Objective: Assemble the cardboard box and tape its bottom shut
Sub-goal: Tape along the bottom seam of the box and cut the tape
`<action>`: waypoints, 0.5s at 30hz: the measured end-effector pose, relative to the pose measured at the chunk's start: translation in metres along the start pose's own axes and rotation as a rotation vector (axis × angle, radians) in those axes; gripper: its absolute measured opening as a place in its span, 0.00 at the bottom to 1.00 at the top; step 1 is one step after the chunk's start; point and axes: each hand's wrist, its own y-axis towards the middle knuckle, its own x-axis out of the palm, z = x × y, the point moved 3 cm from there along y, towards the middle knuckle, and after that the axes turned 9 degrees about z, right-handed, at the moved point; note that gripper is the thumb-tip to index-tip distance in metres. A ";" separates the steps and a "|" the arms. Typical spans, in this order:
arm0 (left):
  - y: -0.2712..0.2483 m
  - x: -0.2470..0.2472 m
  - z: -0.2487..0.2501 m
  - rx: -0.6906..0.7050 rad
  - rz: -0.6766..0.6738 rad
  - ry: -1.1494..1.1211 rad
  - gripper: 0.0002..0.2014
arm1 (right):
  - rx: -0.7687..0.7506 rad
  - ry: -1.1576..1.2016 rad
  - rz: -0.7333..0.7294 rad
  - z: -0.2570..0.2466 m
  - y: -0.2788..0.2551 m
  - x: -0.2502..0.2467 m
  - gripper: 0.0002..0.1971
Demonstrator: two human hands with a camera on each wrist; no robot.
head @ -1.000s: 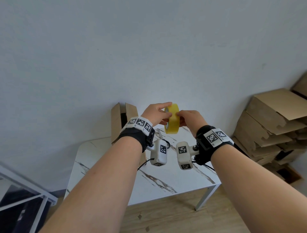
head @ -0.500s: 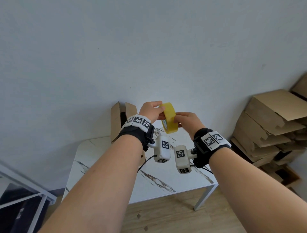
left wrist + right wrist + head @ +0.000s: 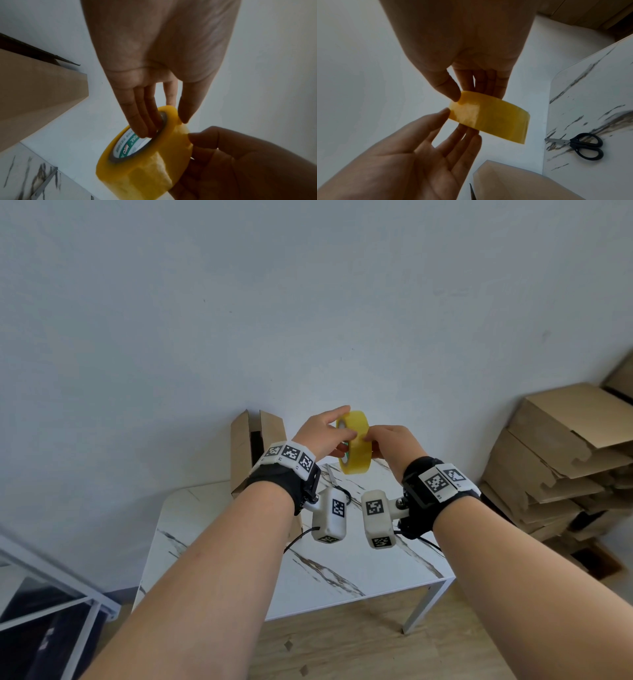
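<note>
A yellow tape roll (image 3: 354, 443) is held up in the air above the table, in front of the wall. My left hand (image 3: 337, 436) holds it from the left, with fingers (image 3: 144, 121) reaching into the core and the thumb on the outer rim. My right hand (image 3: 373, 445) pinches the roll (image 3: 489, 116) from the right, its thumb (image 3: 452, 89) pressing the tape's outer face. A brown cardboard box (image 3: 255, 446) stands upright on the table's far left, near the wall, with its flaps apart. It is also seen beside my left hand (image 3: 39, 97).
The white marble-pattern table (image 3: 342, 559) lies below my hands. Black-handled scissors (image 3: 580, 145) lie on it under the roll. A stack of flat cardboard (image 3: 555, 453) stands on the floor at the right. A metal frame (image 3: 51, 594) is at the lower left.
Both hands stay at about the same spot in the air. The roll has turned a little between them, and my left fingers have shifted on its rim.
</note>
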 end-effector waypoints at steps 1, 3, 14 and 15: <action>0.000 0.000 0.000 0.003 -0.007 0.007 0.30 | -0.004 0.001 -0.001 0.000 0.000 0.000 0.12; 0.000 0.001 -0.001 0.008 -0.009 -0.010 0.31 | -0.011 -0.001 -0.011 -0.001 0.000 0.000 0.13; 0.012 -0.001 -0.002 -0.038 0.082 -0.146 0.21 | -0.046 0.001 -0.086 0.001 -0.004 0.000 0.13; 0.012 -0.002 -0.003 -0.053 0.093 -0.175 0.20 | -0.047 0.006 -0.090 0.001 -0.004 0.000 0.13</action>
